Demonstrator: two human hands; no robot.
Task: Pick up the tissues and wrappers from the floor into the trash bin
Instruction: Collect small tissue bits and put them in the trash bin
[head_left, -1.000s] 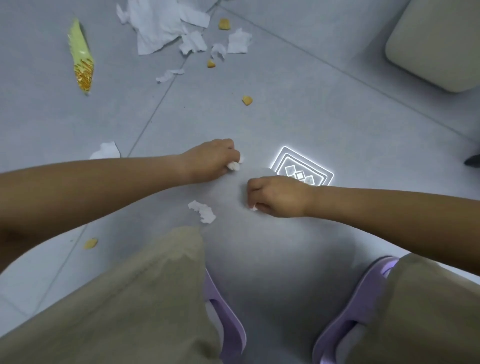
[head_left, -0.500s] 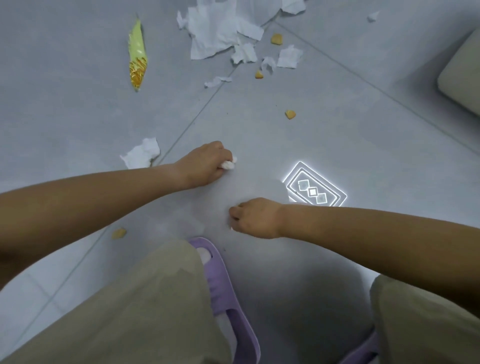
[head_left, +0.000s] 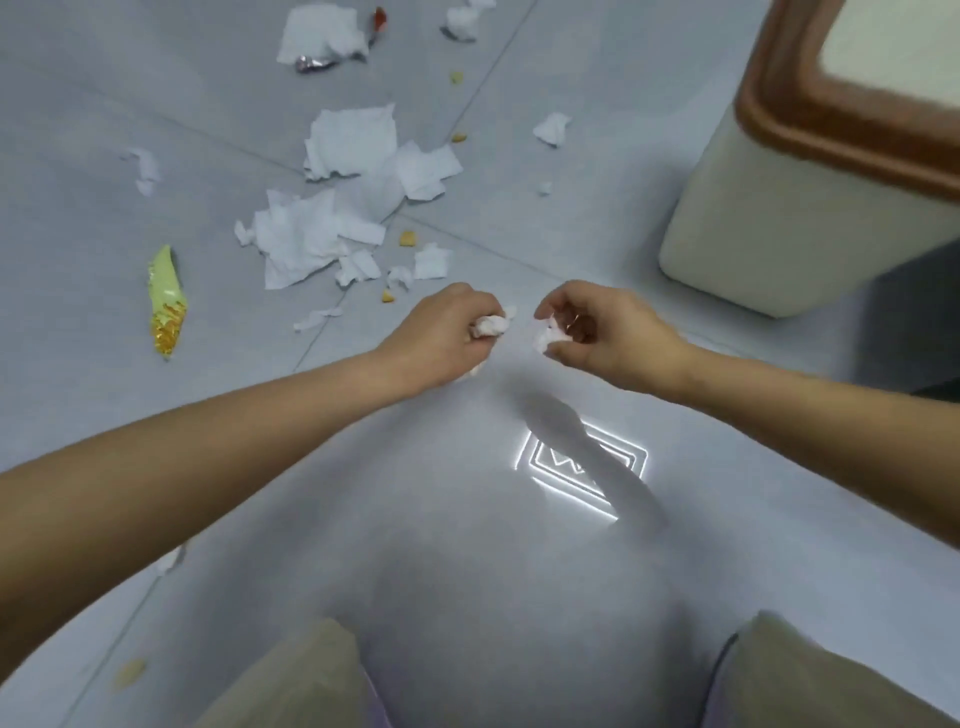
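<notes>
While both hands clutch tissue scraps, the bin — right — is cropped.

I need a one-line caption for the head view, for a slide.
Left hand and right hand grip tissue scraps near the trash bin.

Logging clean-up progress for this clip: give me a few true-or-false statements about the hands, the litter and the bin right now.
1. The left hand holds a crumpled tissue. True.
2. The right hand holds nothing. False: it pinches a tissue scrap.
3. The trash bin stands on the person's right. True.
4. The yellow-green wrapper is in the bin. False: it lies on the floor, left of the hands.
</notes>
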